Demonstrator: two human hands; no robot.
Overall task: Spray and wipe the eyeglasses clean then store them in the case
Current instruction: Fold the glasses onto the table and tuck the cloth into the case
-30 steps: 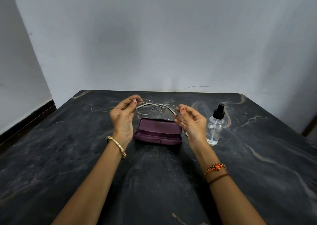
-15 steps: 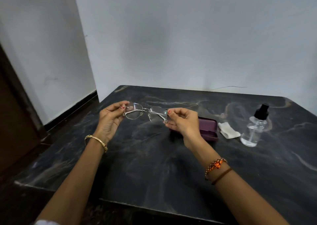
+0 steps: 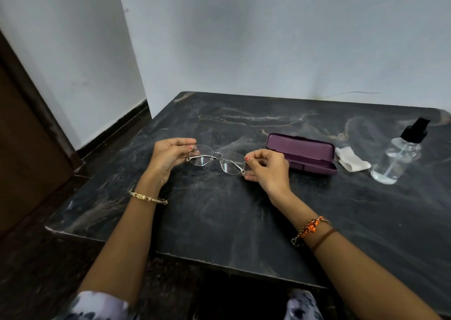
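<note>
Thin metal-framed eyeglasses [image 3: 218, 159] hang just above the dark marble table [image 3: 219, 222], held at both ends. My left hand [image 3: 169, 157] pinches the left side of the frame and my right hand [image 3: 267, 169] pinches the right side. To the right lies a purple glasses case [image 3: 302, 152], lid down. Beside it sits a small white cloth [image 3: 351, 159]. A clear spray bottle [image 3: 396, 158] with a black nozzle stands upright at the far right.
A white wall rises behind the table, and a dark wooden door frame [image 3: 31, 129] stands at the left. The table's front edge [image 3: 195, 258] runs close to my body, its left edge near the wall corner.
The glasses, held in both hands, have come away from above the case to its left and dropped lower toward the table. The view has swung left, exposing the white cloth.
</note>
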